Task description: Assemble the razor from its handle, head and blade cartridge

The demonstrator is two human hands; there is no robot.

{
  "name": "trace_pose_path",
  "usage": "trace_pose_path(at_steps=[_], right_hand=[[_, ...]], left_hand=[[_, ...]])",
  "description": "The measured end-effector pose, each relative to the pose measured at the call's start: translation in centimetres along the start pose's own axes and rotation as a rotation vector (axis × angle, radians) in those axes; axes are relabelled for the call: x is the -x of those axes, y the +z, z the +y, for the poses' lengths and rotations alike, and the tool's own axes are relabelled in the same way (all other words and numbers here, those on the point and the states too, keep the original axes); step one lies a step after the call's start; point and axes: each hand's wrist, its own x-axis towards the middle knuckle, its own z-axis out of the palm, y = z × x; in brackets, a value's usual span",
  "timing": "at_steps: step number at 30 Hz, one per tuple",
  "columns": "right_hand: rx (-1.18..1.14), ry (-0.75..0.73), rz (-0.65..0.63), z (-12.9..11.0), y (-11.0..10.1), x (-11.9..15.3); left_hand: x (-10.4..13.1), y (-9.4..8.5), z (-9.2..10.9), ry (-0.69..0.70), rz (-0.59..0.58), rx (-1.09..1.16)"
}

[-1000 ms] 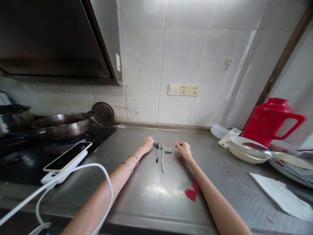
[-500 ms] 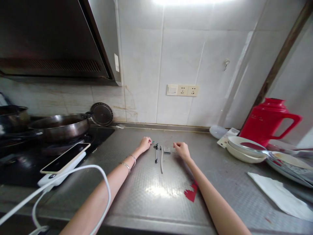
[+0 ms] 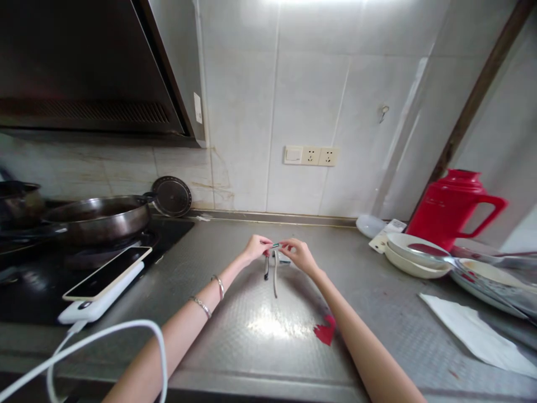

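A small dark-green stick-like piece [image 3: 276,245] is held level just above the metal counter, between my two hands. My left hand [image 3: 258,247] pinches its left end, and two bangles circle that wrist. At its right end, the fingers of my right hand [image 3: 297,253] are closed on it. Below the hands lies a thin black-and-silver rod-shaped item [image 3: 266,270], its top partly hidden by my left hand. Beside it is a pale, slightly curved tube or cord [image 3: 276,277]. A small clear packet [image 3: 283,258] is partly covered by my right hand.
On the left, a phone [image 3: 111,272] rests on a white power bank with a cable, near a pan [image 3: 100,218] on the stove. Rightward stand a red thermos jug [image 3: 448,207], stacked bowls [image 3: 413,263] and a white paper [image 3: 474,333]. A red cutout [image 3: 325,331] lies near my right forearm.
My right hand has moved left and my left hand slightly right, so they now meet at the green piece. Before, only my left hand held it and the hands were apart.
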Motion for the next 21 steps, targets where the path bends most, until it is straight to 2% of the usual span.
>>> trace_pose_path(at_steps=[7, 13, 21], right_hand=[[0.107, 0.003, -0.076, -0.8, 0.1, 0.3], [0.094, 0.023, -0.098, -0.6, 0.5, 0.4], [0.095, 0.015, -0.136, -0.9, 0.6, 0.4]], left_hand=[[0.9, 0.1, 0.3, -0.032, -0.054, -0.007], [1.2, 0.1, 0.0, -0.097, -0.123, 0.050], [1.8, -0.3, 0.1, -0.138, -0.106, 0.110]])
